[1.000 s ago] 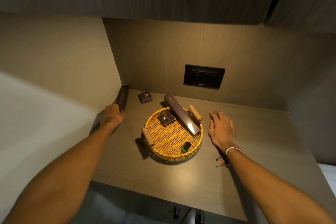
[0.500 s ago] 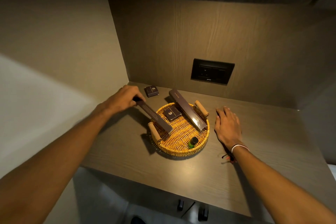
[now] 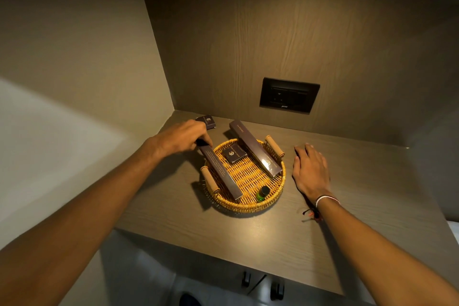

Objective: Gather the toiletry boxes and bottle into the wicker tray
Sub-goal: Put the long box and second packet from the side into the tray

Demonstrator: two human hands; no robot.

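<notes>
A round wicker tray (image 3: 250, 205) with two wooden handles sits on the wooden shelf. My left hand (image 3: 182, 138) grips the far end of a long dark box (image 3: 219, 171), which lies across the tray's left side. A second long dark box (image 3: 255, 149) leans over the tray's back rim on the right side. Between them lies a small square dark box (image 3: 234, 154). A small green bottle (image 3: 262, 193) stands at the tray's front. Another small dark box (image 3: 207, 121) rests on the shelf behind my left hand. My right hand (image 3: 310, 169) lies flat, fingers apart, just right of the tray.
A black wall socket (image 3: 289, 95) is set in the wooden back panel. Side walls close in the shelf (image 3: 347, 218) on the left and right. The shelf's front edge runs below the tray, with dark floor and chair castors beneath.
My left hand picked up the long dark box from the left wall and carried it right, laying it across the tray's left side. The right hand stayed flat beside the tray.
</notes>
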